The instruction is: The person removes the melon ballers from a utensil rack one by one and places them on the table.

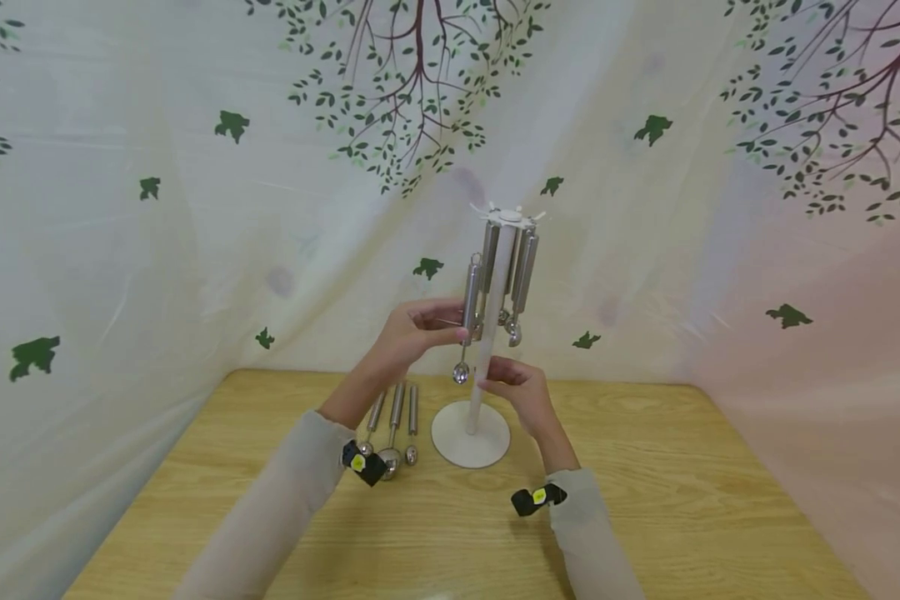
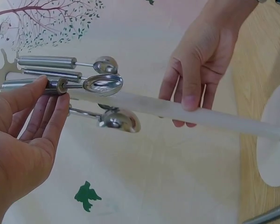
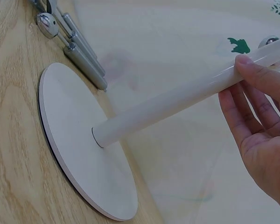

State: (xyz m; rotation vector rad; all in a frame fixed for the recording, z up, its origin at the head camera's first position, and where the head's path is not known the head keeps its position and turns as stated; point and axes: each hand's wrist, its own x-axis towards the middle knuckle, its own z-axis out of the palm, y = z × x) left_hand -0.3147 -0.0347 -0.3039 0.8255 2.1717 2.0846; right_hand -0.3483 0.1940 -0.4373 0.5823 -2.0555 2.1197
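Observation:
My left hand (image 1: 408,333) pinches the steel handle of a melon baller (image 1: 471,292) between thumb and fingers. It hangs upright left of the white stand's pole (image 1: 504,267), its end loop lower than the hooked top (image 1: 510,217). In the left wrist view its oval bowl (image 2: 104,84) points toward the base. My right hand (image 1: 523,392) pinches the lower pole between thumb and fingertips. Several steel scoops (image 1: 525,271) hang from the hooks, partly hidden behind the pole.
Left of the round white base (image 1: 487,454), three more steel scoops (image 1: 396,408) lie side by side on the wooden table (image 1: 660,492); my left wrist strap partly covers them. A cloth backdrop (image 1: 157,275) with printed leaves stands behind and at both sides.

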